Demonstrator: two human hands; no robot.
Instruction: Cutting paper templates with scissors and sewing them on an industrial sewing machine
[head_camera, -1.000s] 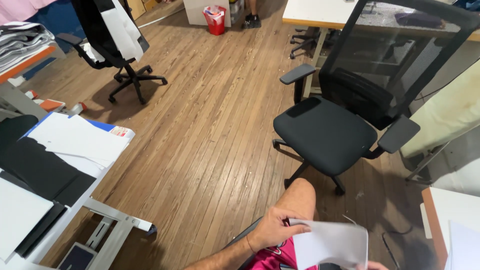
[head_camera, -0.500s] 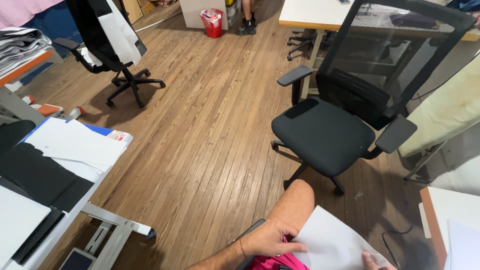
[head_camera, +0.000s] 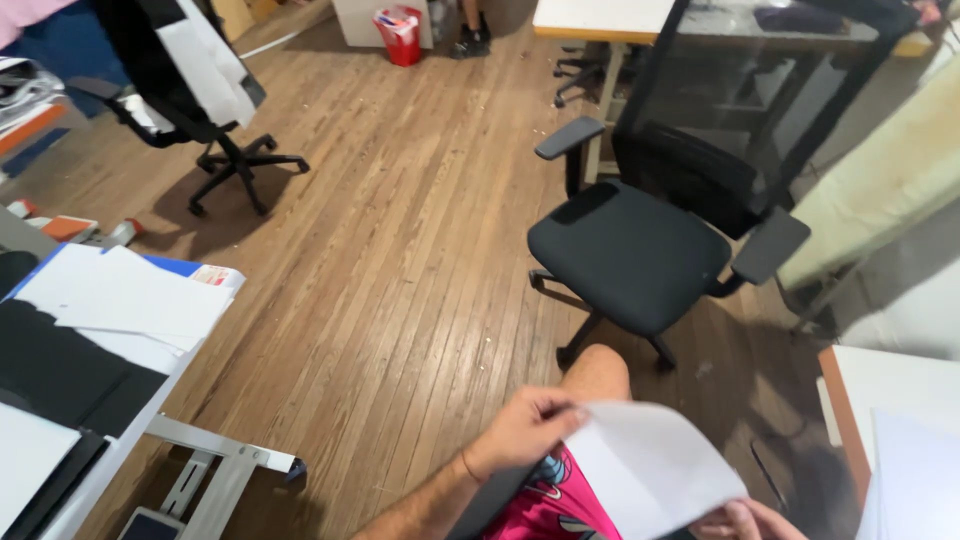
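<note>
**Sheet held over lap**

My left hand (head_camera: 525, 432) pinches the white sheet (head_camera: 650, 465) at its top corner, fingers closed; my right hand (head_camera: 745, 520) grips its lower edge, mostly cropped. Sheet looks partly folded. Beyond: black office chair (head_camera: 630, 250), wooden floor (head_camera: 400, 250).

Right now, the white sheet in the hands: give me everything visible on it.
The white sheet looks like plain paper, blank on the side shown, slightly bowed. It lies tilted over the lap above pink shorts. The left hand pinches its upper left corner; the right hand holds its lower right edge. Its bottom runs out of view.
</note>
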